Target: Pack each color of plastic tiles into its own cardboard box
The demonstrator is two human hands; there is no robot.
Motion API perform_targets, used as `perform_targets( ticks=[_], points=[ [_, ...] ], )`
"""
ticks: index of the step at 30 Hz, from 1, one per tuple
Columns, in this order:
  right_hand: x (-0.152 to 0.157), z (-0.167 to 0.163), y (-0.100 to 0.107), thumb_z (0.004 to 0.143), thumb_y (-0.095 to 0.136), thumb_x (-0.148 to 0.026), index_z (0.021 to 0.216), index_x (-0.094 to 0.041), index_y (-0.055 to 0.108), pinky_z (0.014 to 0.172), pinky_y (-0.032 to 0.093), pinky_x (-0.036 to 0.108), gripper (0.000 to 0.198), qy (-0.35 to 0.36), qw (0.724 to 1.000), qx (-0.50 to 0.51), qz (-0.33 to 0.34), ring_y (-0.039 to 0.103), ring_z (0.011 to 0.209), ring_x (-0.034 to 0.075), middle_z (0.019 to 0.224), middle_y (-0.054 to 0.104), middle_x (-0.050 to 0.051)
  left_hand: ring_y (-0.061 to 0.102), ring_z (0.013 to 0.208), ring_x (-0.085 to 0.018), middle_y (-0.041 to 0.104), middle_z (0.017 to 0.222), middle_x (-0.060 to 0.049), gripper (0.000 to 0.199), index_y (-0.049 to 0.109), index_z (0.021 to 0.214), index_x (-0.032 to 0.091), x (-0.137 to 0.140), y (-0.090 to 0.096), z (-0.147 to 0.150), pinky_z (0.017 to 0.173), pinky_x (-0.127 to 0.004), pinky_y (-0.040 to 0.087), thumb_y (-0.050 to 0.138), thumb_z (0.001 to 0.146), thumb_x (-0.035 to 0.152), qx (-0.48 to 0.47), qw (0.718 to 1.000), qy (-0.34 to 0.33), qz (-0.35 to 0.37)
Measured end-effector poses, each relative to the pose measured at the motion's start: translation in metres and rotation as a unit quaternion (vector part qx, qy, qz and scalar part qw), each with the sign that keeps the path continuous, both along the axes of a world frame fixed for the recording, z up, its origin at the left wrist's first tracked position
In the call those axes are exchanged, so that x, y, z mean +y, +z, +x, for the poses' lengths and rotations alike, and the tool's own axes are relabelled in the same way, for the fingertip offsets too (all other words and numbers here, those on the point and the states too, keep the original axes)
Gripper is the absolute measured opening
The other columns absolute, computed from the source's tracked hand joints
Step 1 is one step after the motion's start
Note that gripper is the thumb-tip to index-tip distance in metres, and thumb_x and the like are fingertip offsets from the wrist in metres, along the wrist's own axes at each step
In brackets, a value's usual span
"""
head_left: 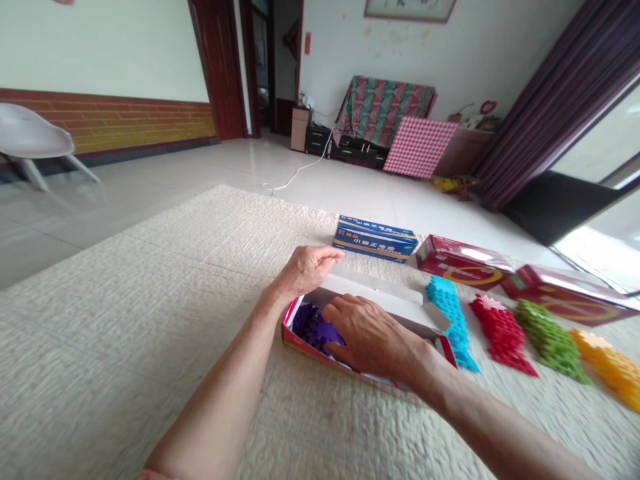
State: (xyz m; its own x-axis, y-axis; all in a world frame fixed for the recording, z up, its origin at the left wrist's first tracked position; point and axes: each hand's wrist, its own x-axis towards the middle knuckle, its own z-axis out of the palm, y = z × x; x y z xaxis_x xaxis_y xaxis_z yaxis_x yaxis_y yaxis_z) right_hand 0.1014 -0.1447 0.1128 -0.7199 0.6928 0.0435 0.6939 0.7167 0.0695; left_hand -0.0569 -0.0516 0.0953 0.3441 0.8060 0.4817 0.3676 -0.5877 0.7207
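My forearms (225, 380) reach to the box (304, 350): right hand (367, 333), fingers parted over purple pieces (307, 327) inside; left hand (313, 268), fingers bent, at the lid (385, 293), apparently steadying it. Either grip: I cannot tell.

Home living room: framed picture (410, 9), purple curtain (540, 100), tiled floor (175, 173), black drawers (317, 141) (checked cloth (420, 147) draped nearby).

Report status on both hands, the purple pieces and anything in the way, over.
Right hand in open box, at purple pieces; grip unclear. Left hand by raised lid. Right hand hides part of the box's inside.
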Motion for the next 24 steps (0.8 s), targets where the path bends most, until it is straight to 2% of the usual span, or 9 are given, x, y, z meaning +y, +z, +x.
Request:
perform_targets(
  ticks=[6, 10, 13, 15, 17, 20, 22, 24],
  points=[
    [0.001, -0.003, 0.002, 0.082, 0.057, -0.035, 0.086, -0.018, 0.055, 0.072, 0.041, 0.034, 0.018, 0.009, 0.999, 0.032, 0.005, 0.054, 0.081, 0.020, 0.087, 0.061, 0.008, 0.069, 0.090, -0.014, 0.075, 0.095, -0.004, 0.025, 0.071, 0.098, 0.019, 0.001, -0.001, 0.000, 0.080, -0.025, 0.055, 0.050, 0.084, 0.017, -0.005, 1.000, 0.003, 0.000],
    [-0.001, -0.005, 0.011, 0.081, 0.059, -0.036, 0.087, -0.017, 0.056, 0.074, 0.043, 0.033, 0.020, -0.005, 0.998, 0.055, -0.024, 0.055, 0.081, 0.019, 0.089, 0.062, 0.008, 0.069, 0.090, -0.014, 0.075, 0.095, -0.004, 0.026, 0.071, 0.098, 0.019, 0.000, 0.000, 0.000, 0.081, -0.026, 0.054, 0.050, 0.084, 0.016, -0.003, 1.000, 0.003, -0.002],
    [-0.005, 0.008, 0.022, 0.086, 0.054, -0.032, 0.095, -0.017, 0.056, 0.076, 0.045, 0.032, 0.018, -0.017, 0.991, 0.130, -0.037, 0.057, 0.084, 0.018, 0.094, 0.063, 0.008, 0.069, 0.090, -0.014, 0.075, 0.096, -0.004, 0.026, 0.071, 0.099, 0.019, 0.001, 0.000, -0.001, 0.081, -0.026, 0.054, 0.050, 0.083, 0.018, -0.002, 1.000, 0.004, -0.003],
    [-0.009, 0.025, 0.027, 0.089, 0.050, -0.030, 0.102, -0.017, 0.055, 0.077, 0.047, 0.031, 0.019, -0.047, 0.975, 0.218, 0.006, 0.058, 0.087, 0.017, 0.099, 0.063, 0.008, 0.069, 0.090, -0.015, 0.074, 0.096, -0.004, 0.027, 0.071, 0.099, 0.019, 0.002, 0.000, -0.002, 0.081, -0.026, 0.054, 0.050, 0.083, 0.018, -0.002, 1.000, 0.006, -0.006],
    [-0.013, 0.047, 0.026, 0.090, 0.049, -0.029, 0.104, -0.019, 0.055, 0.076, 0.048, 0.032, 0.018, -0.110, 0.942, 0.304, 0.091, 0.059, 0.086, 0.017, 0.100, 0.064, 0.007, 0.069, 0.090, -0.015, 0.075, 0.095, -0.003, 0.026, 0.071, 0.099, 0.020, 0.004, -0.001, -0.002, 0.082, -0.027, 0.054, 0.051, 0.083, 0.020, -0.004, 1.000, 0.009, -0.008],
    [-0.020, 0.079, 0.014, 0.088, 0.050, -0.029, 0.104, -0.021, 0.057, 0.079, 0.048, 0.036, 0.018, -0.234, 0.862, 0.397, 0.210, 0.060, 0.090, 0.020, 0.102, 0.064, 0.008, 0.069, 0.091, -0.016, 0.075, 0.095, -0.004, 0.026, 0.071, 0.099, 0.019, 0.005, -0.002, -0.004, 0.085, -0.028, 0.054, 0.051, 0.082, 0.022, -0.014, 1.000, 0.021, -0.010],
    [-0.025, 0.095, 0.001, 0.088, 0.050, -0.033, 0.107, -0.021, 0.057, 0.082, 0.048, 0.040, 0.024, -0.313, 0.803, 0.449, 0.235, 0.059, 0.096, 0.023, 0.107, 0.063, 0.010, 0.069, 0.092, -0.017, 0.074, 0.096, -0.004, 0.027, 0.071, 0.100, 0.019, 0.005, -0.002, -0.006, 0.086, -0.029, 0.053, 0.051, 0.082, 0.022, -0.011, 0.999, 0.042, -0.020],
    [-0.029, 0.104, -0.014, 0.087, 0.050, -0.040, 0.112, -0.019, 0.056, 0.084, 0.047, 0.043, 0.033, -0.377, 0.753, 0.498, 0.206, 0.059, 0.099, 0.025, 0.111, 0.062, 0.011, 0.068, 0.094, -0.018, 0.073, 0.101, -0.004, 0.028, 0.071, 0.101, 0.020, 0.004, -0.003, -0.010, 0.088, -0.031, 0.051, 0.051, 0.081, 0.021, -0.003, 0.996, 0.079, -0.042]
  ],
)
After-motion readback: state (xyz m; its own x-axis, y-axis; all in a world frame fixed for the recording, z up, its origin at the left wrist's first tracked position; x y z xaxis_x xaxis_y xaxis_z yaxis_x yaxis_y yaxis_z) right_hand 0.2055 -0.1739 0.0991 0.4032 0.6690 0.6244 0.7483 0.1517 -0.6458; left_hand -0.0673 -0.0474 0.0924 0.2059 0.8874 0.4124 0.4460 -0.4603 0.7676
